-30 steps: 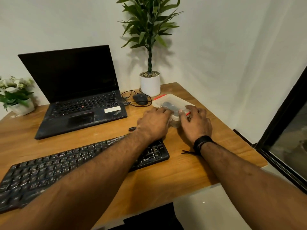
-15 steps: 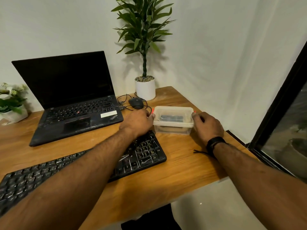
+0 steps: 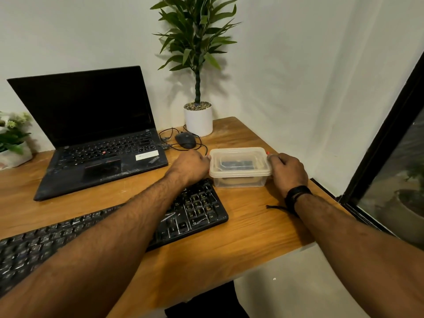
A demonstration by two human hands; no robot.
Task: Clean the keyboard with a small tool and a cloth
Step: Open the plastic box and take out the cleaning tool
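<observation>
A dusty black keyboard [image 3: 195,210] lies slanted across the front of the wooden desk [image 3: 241,244], partly hidden under my left forearm. Just beyond its right end stands a clear plastic box [image 3: 239,167] with its lid on and red clips at both ends. Something dark lies inside it. My left hand [image 3: 191,165] grips the box's left end with curled fingers. My right hand [image 3: 288,171], with a black band on the wrist, grips the right end at the red clip.
An open black laptop [image 3: 98,138] stands at the back left. A black mouse [image 3: 185,140] with its cable lies behind the box, next to a tall plant in a white pot [image 3: 198,119]. A small flower pot [image 3: 13,138] is far left. The desk's edge runs close on the right.
My hands moved from on top of the box to its two ends. The box now sits square between them, and the view shifted slightly.
</observation>
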